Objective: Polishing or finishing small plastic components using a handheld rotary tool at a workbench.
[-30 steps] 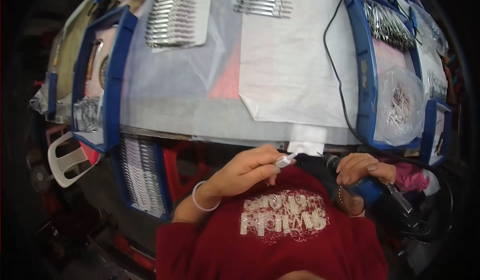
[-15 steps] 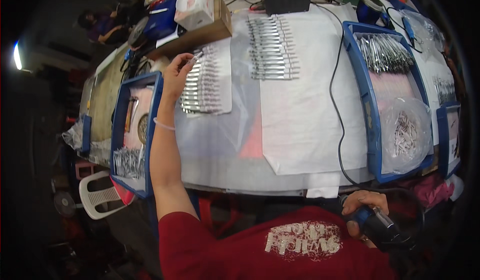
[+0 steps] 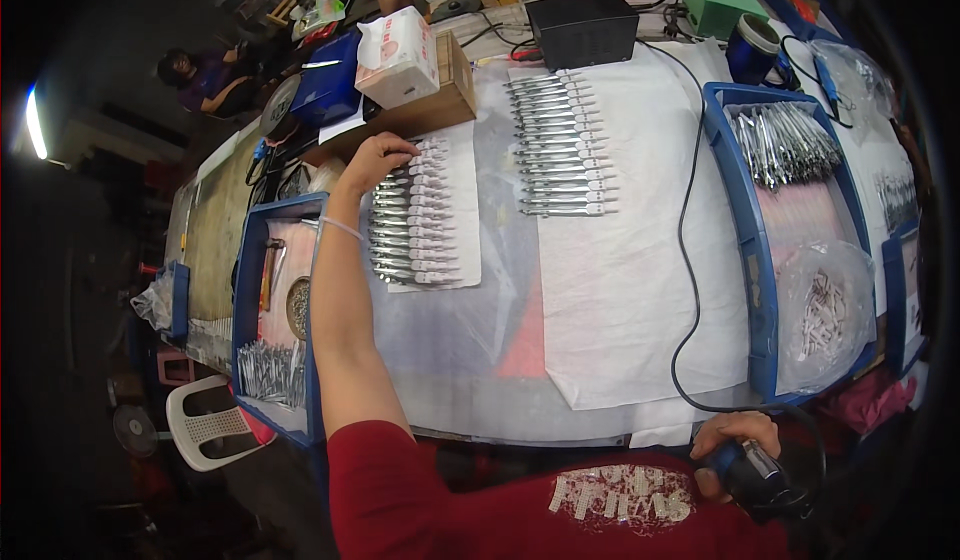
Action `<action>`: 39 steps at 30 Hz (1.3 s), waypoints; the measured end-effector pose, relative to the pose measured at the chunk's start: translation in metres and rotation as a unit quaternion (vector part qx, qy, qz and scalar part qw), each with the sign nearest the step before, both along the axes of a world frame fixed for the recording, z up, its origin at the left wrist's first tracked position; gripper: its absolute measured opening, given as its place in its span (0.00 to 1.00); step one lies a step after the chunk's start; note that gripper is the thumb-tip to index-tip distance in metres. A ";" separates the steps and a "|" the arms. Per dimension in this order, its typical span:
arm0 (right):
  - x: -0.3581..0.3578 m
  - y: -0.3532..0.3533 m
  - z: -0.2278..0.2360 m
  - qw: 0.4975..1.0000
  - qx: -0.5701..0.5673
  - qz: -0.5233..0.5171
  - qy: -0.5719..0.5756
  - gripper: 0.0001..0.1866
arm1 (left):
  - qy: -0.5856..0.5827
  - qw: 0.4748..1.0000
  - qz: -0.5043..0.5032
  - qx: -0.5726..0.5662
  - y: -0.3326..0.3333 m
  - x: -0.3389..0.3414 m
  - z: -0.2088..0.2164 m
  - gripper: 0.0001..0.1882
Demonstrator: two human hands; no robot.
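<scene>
My left hand (image 3: 378, 162) reaches to the far end of a row of slim metal parts with white ends (image 3: 412, 225), laid side by side on a white sheet. Its fingers are pinched together at that end; what lies between them is too small to make out. Low at the right, in front of my body, my right hand (image 3: 735, 432) is wrapped round a black and blue corded electric screwdriver (image 3: 762, 480). Another row of similar metal parts (image 3: 565, 150) lies in the middle, partly on a white cloth (image 3: 650, 290).
Blue trays stand on both sides: the right one (image 3: 765, 345) holds metal parts and a bag of small pieces (image 3: 822, 315), the left one (image 3: 240, 305) metal parts and a hammer (image 3: 268, 275). A black cable (image 3: 683, 230) crosses the cloth. Behind are a tissue pack (image 3: 398, 55) and a black box (image 3: 583, 28).
My left hand has gone from holding a small shiny piece above the row to pinching down at its far end. The whole table sits lower in view. My right hand keeps the screwdriver.
</scene>
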State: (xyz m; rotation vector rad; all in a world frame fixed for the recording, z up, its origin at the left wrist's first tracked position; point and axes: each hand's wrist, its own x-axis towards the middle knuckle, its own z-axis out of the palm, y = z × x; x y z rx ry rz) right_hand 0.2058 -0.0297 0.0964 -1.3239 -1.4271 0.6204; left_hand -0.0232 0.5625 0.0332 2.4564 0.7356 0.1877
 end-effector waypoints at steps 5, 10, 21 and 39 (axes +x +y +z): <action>-0.001 -0.012 -0.013 0.999 0.033 -0.008 0.028 0.30 | -0.101 0.992 0.037 0.060 -0.034 -0.015 0.002 0.10; 0.035 -0.050 -0.049 0.973 0.170 0.010 0.156 0.32 | -0.198 0.978 -0.013 0.066 -0.143 0.030 0.039 0.08; -0.008 -0.044 0.013 0.983 0.082 -0.013 0.166 0.30 | -0.105 0.959 -0.255 0.064 -0.464 0.022 -0.008 0.21; 0.006 -0.053 0.006 0.975 0.038 -0.052 0.213 0.32 | -0.131 0.978 -0.153 0.048 -0.435 0.049 0.026 0.15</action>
